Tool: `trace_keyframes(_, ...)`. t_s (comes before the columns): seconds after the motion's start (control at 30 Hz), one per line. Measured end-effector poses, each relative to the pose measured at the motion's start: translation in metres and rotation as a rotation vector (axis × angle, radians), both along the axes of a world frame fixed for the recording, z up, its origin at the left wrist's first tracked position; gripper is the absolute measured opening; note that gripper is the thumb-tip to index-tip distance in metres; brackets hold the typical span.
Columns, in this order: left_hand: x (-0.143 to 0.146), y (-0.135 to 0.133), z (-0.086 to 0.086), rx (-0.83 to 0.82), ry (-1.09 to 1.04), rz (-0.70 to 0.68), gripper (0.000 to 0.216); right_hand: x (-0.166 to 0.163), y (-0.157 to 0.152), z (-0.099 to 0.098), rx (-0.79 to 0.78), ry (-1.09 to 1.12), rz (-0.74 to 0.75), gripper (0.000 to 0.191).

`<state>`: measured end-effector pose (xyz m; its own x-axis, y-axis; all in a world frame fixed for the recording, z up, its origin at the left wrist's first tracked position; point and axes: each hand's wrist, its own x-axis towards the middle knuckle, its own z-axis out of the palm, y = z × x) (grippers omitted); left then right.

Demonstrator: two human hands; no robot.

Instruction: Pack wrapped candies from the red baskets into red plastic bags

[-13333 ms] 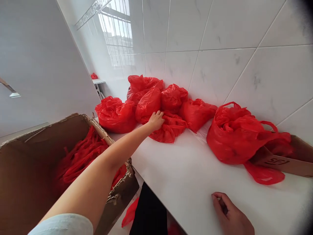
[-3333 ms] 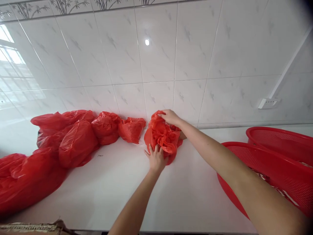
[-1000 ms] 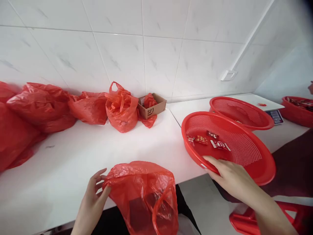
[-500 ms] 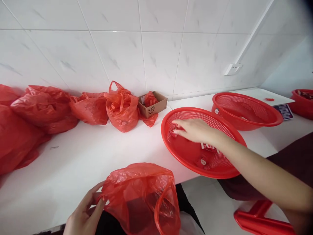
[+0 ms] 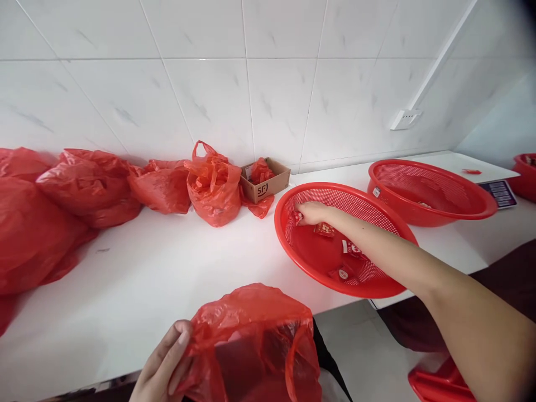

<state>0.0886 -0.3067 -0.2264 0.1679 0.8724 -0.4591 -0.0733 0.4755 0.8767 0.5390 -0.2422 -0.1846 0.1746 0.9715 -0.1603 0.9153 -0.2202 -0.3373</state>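
A thin red plastic bag [image 5: 259,312] hangs at the table's front edge with its mouth spread. Its left rim is pinched by my left hand [image 5: 165,357], thumb pressed against fingers. Inside a red perforated basket [image 5: 288,254], my right hand [image 5: 313,213] is down at the far left wall, fingers closed on a small red wrapped packet [image 5: 297,218]. Several similar packets lie on the basket floor, among them a patterned one [image 5: 324,229] and one with a round pale mark [image 5: 343,274]. My forearm covers part of the basket's right side.
Filled red bags [image 5: 90,187] line the wall on the left. A small cardboard box [image 5: 268,184] stands behind the basket. Farther right are another red basket [image 5: 433,209] and a scale [image 5: 498,194]. A person's dark clothing [image 5: 511,273] and a red stool [image 5: 439,385] are at right.
My right hand has reached lower into the basket and closed on a packet at its left side. The bag in my left hand has shifted slightly right and down in view.
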Motion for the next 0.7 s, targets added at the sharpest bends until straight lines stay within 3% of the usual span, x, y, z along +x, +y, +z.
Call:
trace_keyframes(0.17, 0.021, 0.010, 0.010, -0.053, -0.275, 0.105, 0.039, -0.029, -0.016, 0.053, 0.061, 0.215, -0.002, 0.023)
trace_keyframes(0.2, 0.025, 0.012, 0.012, -0.041, -0.292, 0.126, 0.042, -0.044, -0.027, 0.065, 0.087, 0.322, 0.027, 0.023)
trace_keyframes(0.27, 0.035, 0.014, 0.015, -0.015, -0.295, 0.127, 0.053, -0.083, -0.054, 0.079, 0.102, 0.743, 0.146, 0.026)
trace_keyframes(0.33, 0.044, 0.014, 0.019, 0.005, -0.294, 0.087, 0.063, -0.126, -0.078, 0.075, -0.017, 1.128, 0.278, 0.029)
trace_keyframes(0.4, 0.053, 0.013, 0.022, 0.029, -0.300, 0.040, 0.067, -0.163, -0.094, 0.052, -0.126, 1.273, 0.351, 0.025)
trace_keyframes(0.5, 0.055, 0.013, 0.027, 0.045, -0.319, 0.000, 0.060, -0.193, -0.097, 0.008, 0.044, 0.948, 0.336, 0.023)
trace_keyframes(0.57, 0.050, 0.015, 0.030, 0.039, -0.344, 0.022, 0.051, -0.195, -0.093, -0.007, 0.154, 0.686, 0.259, 0.039)
trace_keyframes(0.63, 0.044, 0.018, 0.033, 0.039, -0.375, 0.054, 0.044, -0.187, -0.092, 0.001, 0.135, 0.562, 0.263, 0.055)
trace_keyframes(0.7, 0.039, 0.019, 0.034, 0.042, -0.416, 0.064, 0.043, -0.174, -0.094, 0.027, 0.043, 0.550, 0.394, 0.057)
